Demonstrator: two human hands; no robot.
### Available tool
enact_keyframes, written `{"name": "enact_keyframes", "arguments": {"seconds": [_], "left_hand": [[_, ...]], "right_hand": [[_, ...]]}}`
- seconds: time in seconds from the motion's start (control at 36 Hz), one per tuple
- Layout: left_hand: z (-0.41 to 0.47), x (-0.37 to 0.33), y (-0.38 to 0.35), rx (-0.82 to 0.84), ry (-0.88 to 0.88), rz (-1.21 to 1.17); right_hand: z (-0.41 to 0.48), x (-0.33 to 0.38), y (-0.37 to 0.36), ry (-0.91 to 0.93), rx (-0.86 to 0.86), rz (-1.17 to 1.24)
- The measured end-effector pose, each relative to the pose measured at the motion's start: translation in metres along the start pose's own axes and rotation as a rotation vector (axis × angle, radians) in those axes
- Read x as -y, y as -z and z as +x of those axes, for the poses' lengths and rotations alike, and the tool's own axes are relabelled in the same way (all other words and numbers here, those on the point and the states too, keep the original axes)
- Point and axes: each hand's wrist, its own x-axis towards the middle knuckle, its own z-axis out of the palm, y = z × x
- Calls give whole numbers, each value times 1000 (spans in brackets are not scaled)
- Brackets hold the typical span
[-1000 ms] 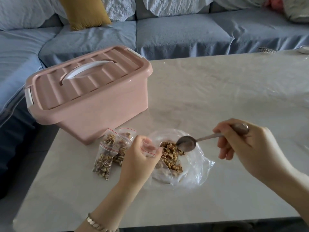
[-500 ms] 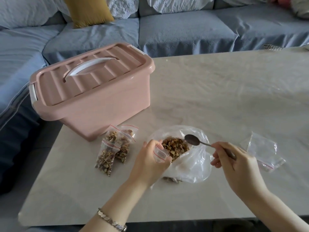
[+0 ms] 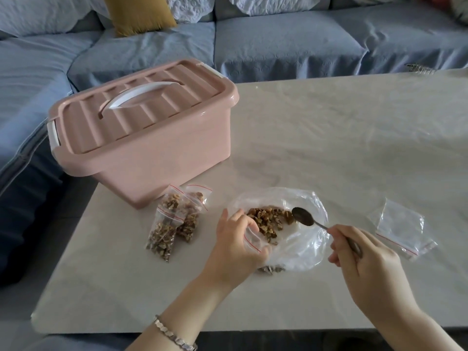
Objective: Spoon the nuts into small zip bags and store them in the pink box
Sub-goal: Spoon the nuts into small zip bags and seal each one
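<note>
A large clear plastic bag [image 3: 301, 247] lies open on the table with a heap of walnut pieces [image 3: 268, 220] inside. My left hand [image 3: 234, 245] pinches a small zip bag [image 3: 253, 239] with a red strip at the heap's near left side. My right hand [image 3: 364, 262] grips a metal spoon [image 3: 304, 217], its bowl resting just right of the nuts. Three filled small zip bags [image 3: 174, 220] lie in front of the pink box [image 3: 141, 135], whose lid is closed. Empty small zip bags [image 3: 402, 229] lie to the right.
The pale marble table [image 3: 354, 138] stretches far to the right and back. A blue sofa [image 3: 278, 44] with a mustard cushion [image 3: 138, 13] runs behind and along the left side. The table's near edge is just below my wrists.
The spoon has come down from above the bag to rest beside the nuts. My right hand moved nearer and lower, uncovering the empty zip bags. My left hand still holds the small bag.
</note>
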Motion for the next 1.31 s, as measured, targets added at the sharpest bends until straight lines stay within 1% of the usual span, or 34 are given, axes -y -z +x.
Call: {"name": "enact_keyframes", "arguments": {"seconds": [0.14,0.22,0.31,0.42,0.56,0.75,0.94,1.0,1.08,1.19,1.25,1.31], "left_hand": [[-6,0,-7,79,-116,103],[-8,-2,-10,82,-136,91],[-6,-1,-10,80,-171,119],[-3,2,-12,78,-115,125],[-3,5,-15,96,-106,141],[-4,8,-15,97,-116,134],[-6,9,-16,92,-113,127],[-6,11,-17,81,-136,141],[-7,14,-18,59,-170,158],[-6,15,-17,75,-162,172],[-5,15,-17,75,-160,183],[-6,15,-17,79,-154,174]], "right_hand": [[0,-3,-4,-48,-37,54],[-1,-5,-3,-73,-65,50],[-1,-7,-3,-166,-56,125],[1,-9,-7,-331,-64,258],[8,-8,-6,-511,-63,425],[5,-8,-2,-566,-68,516],[-2,-3,1,-541,-99,509],[-4,1,2,-515,-107,494],[-6,7,2,-427,-131,427],[-8,13,3,-289,-163,399],[-9,13,3,-198,-146,371],[-11,11,2,-150,-108,350]]}}
